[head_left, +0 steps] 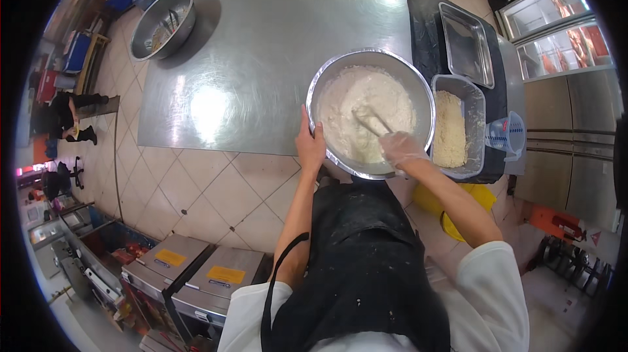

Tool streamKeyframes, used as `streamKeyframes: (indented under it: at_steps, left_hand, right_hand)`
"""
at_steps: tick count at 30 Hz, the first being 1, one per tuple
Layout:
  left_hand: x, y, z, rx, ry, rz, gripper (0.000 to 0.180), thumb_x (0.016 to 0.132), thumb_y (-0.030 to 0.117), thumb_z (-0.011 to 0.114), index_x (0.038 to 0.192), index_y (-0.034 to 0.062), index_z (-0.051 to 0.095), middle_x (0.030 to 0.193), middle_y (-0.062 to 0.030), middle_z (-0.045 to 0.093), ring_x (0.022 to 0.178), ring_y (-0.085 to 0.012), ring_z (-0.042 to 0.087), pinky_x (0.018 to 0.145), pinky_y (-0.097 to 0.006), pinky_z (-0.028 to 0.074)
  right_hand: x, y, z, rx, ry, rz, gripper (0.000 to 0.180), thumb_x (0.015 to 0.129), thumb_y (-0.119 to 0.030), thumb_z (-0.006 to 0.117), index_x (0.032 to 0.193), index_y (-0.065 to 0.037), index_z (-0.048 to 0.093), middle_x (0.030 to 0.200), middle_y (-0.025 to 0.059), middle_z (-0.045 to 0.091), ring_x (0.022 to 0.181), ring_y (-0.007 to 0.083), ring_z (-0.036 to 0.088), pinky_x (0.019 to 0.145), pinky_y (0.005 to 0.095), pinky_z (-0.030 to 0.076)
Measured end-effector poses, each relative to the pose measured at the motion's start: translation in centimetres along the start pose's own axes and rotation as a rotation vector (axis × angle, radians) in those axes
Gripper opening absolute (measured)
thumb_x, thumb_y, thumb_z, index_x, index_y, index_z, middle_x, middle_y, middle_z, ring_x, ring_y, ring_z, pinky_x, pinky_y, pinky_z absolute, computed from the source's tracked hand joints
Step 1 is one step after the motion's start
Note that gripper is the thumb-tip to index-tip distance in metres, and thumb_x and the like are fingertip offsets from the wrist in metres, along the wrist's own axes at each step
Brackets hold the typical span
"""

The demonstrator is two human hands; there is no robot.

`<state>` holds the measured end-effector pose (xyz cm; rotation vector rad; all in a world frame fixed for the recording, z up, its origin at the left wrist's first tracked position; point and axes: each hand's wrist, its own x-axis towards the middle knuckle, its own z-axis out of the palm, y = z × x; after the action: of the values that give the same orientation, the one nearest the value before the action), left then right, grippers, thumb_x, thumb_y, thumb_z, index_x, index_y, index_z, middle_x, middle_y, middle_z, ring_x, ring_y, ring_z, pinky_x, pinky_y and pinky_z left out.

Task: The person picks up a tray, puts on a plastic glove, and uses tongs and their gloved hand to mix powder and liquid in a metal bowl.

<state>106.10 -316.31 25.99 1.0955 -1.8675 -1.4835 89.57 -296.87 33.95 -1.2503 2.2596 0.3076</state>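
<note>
A wide steel mixing bowl [426, 80] at the near right edge of the metal table holds pale, wet batter [363, 90] with a lumpy surface. My left hand [310, 146] grips the bowl's left rim, thumb up along the outside. In a clear plastic glove, my right hand [400, 150] reaches over the near right rim and closes round a slim metal stirring utensil [371, 123]. Its lower end dips into the batter, so I cannot make out its exact shape.
Right of the bowl stand a grey tub [481, 100] of pale crumbs [450, 129], a steel tray [468, 44] and a blue-and-clear plastic basket [507, 136]. Another steel bowl [140, 38] with utensils sits on the metal table [261, 44] at far left. A person [65, 116] is at the far left.
</note>
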Motion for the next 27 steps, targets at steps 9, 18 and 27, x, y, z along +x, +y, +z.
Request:
streamKeyframes:
  at_steps: [9,18,27]
  left_hand:
    - [-0.3,2.5,-0.1,0.027,-0.070,-0.136,0.063,0.104,0.011,0.054,0.163,-0.0002,0.034,0.151,-0.0247,0.056,0.124,-0.0303,0.063,0.106,-0.037,0.046]
    - [-0.5,0.4,0.4,0.001,0.018,-0.022,0.062,0.103,0.011,0.055,0.162,0.0053,0.037,0.147,-0.0292,0.058,0.132,-0.0397,0.061,0.110,-0.041,0.045]
    - [-0.9,-0.2,0.3,-0.031,0.032,-0.025,0.061,0.103,0.009,0.053,0.162,0.0033,0.037,0.154,-0.0267,0.052,0.139,-0.0369,0.056,0.115,-0.041,0.042]
  right_hand:
    - [-8.0,-4.4,-4.9,0.081,-0.194,-0.071,0.026,0.096,-0.016,0.053,0.105,-0.002,0.073,0.101,0.0208,0.075,0.097,0.0366,0.075,0.078,0.0474,0.061]
    - [-5.7,3.4,-1.7,-0.114,-0.071,0.050,0.021,0.092,-0.010,0.057,0.089,0.001,0.074,0.089,0.0238,0.074,0.091,0.0408,0.074,0.079,0.0484,0.060]
    - [-5.1,2.7,-2.6,-0.007,-0.220,0.023,0.026,0.096,-0.014,0.053,0.101,0.002,0.073,0.100,0.0244,0.074,0.094,0.0408,0.075,0.083,0.0489,0.060]
